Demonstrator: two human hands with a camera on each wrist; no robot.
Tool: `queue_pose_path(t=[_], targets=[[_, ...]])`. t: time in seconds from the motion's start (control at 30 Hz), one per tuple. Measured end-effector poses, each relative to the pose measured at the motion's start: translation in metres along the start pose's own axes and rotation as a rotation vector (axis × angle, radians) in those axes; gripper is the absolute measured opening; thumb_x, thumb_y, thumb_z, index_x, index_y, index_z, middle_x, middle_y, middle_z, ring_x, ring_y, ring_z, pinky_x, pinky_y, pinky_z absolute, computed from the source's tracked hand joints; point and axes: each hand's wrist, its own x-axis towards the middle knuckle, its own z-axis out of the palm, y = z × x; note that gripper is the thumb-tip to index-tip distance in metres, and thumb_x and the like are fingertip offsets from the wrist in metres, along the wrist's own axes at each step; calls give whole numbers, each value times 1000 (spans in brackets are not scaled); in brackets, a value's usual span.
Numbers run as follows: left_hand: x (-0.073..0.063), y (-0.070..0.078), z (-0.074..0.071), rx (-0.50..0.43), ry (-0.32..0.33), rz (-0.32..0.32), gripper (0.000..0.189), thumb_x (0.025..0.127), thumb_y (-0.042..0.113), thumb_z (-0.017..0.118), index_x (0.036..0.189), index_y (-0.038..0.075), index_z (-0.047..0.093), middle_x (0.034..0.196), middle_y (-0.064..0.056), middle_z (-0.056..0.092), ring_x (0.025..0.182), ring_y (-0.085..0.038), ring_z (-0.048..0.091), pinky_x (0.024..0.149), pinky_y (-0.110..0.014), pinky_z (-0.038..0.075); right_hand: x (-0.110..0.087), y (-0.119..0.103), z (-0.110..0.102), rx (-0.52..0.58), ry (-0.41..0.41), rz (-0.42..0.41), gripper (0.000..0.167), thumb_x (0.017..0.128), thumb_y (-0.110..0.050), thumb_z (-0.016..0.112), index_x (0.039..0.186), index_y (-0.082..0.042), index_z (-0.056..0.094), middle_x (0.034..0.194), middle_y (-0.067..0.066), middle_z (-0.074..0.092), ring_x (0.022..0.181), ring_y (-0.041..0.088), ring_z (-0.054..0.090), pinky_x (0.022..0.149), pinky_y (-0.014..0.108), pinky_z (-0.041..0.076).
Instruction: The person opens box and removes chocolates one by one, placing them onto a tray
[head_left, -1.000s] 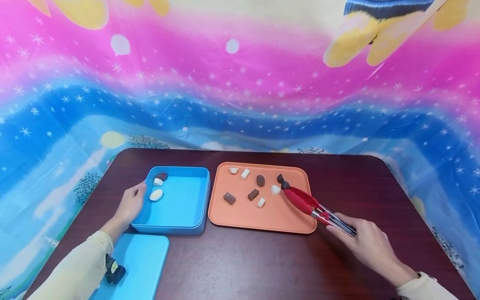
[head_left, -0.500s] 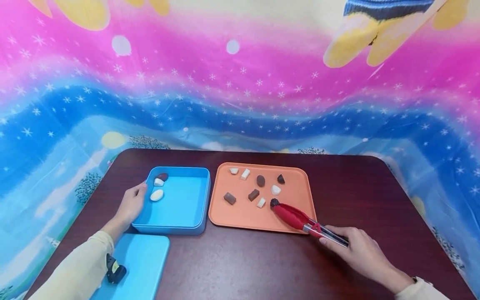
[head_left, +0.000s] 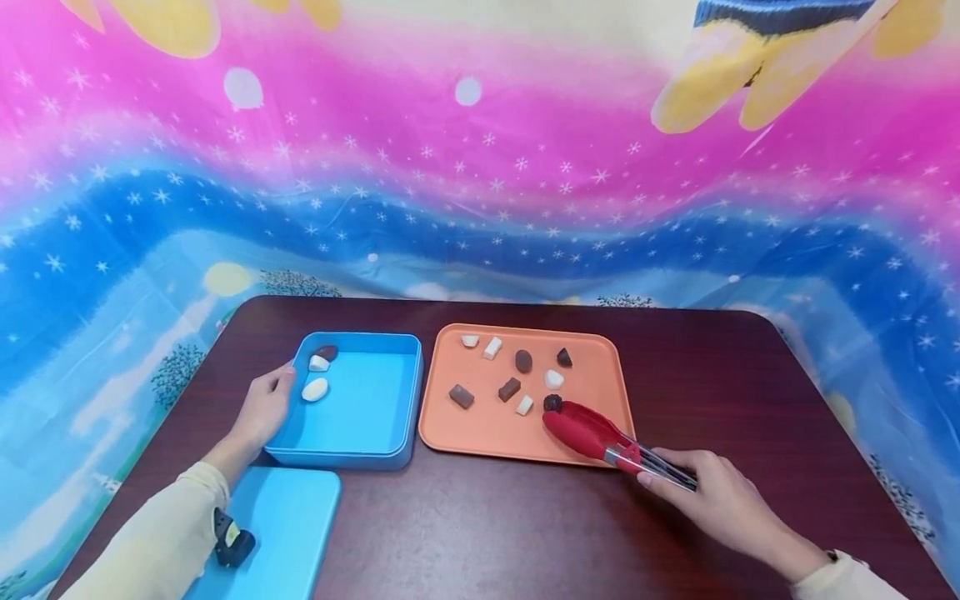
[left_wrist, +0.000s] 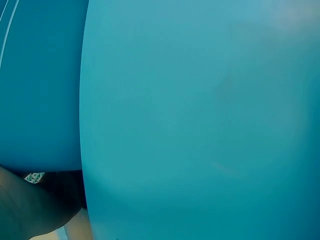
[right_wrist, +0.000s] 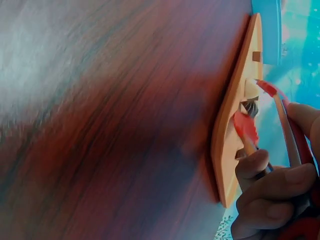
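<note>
My right hand (head_left: 723,492) grips red-tipped metal tongs (head_left: 592,429) over the orange tray (head_left: 480,437). A dark ridged chocolate (head_left: 552,402) lies at their tips. In the right wrist view the tongs' red tips stand apart, and the ridged chocolate (right_wrist: 250,107) shows between them. Several brown and white chocolates lie about the tray, such as a brown oval (head_left: 523,361) and a white one (head_left: 553,379). My left hand (head_left: 262,408) holds the left wall of the blue box (head_left: 412,408). Inside the box, a dark chocolate (head_left: 326,352) and two white ones (head_left: 315,389) sit at the left.
A blue lid (head_left: 292,525) lies on the dark wood table (head_left: 465,525) in front of the box, partly under my left forearm. Box and tray stand side by side with a narrow gap. A patterned cloth (head_left: 480,208) hangs behind the table.
The tongs and the ridged chocolate moved left and toward me on the tray, from beside the dark wedge-shaped piece. Since then the tongs have spread wider. My left hand stays on the box.
</note>
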Motion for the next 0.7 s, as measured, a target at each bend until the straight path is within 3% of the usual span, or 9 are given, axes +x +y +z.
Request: queue_pose_path(t=[0.2,0.37,0.57,0.7], targets=[[1,-2,-1,-13,-3,13,67,111,43,18,159,-3,14,166,-27,16,154,-48,15,123,-65,20,-3,-2,-3,-29,6,42,83,85,-69,67,139,-6,62,72,-2,59,59,10,44,48,23,34],[1,0,-1,-6,-5,11,67,111,44,18,159,-2,14,166,-27,17,154,-49,15,123,-65,21,-8,-3,-3,-67,70,49,87,81,-69,71,139,-4,61,69,-3,57,59,9,43,49,23,33],[2,2,-2,5,3,11,68,111,45,17,159,-3,14,166,-28,17,154,-49,16,123,-65,21,-10,-8,-4,-46,175,1,82,79,-62,78,138,-9,61,63,-3,48,57,8,40,49,24,30],[1,0,-1,10,-7,3,68,111,45,17,159,-3,14,166,-28,17,154,-49,15,123,-65,21,-6,-16,-2,-41,180,-13,79,78,-63,79,136,-13,62,65,-4,48,58,7,41,51,24,30]])
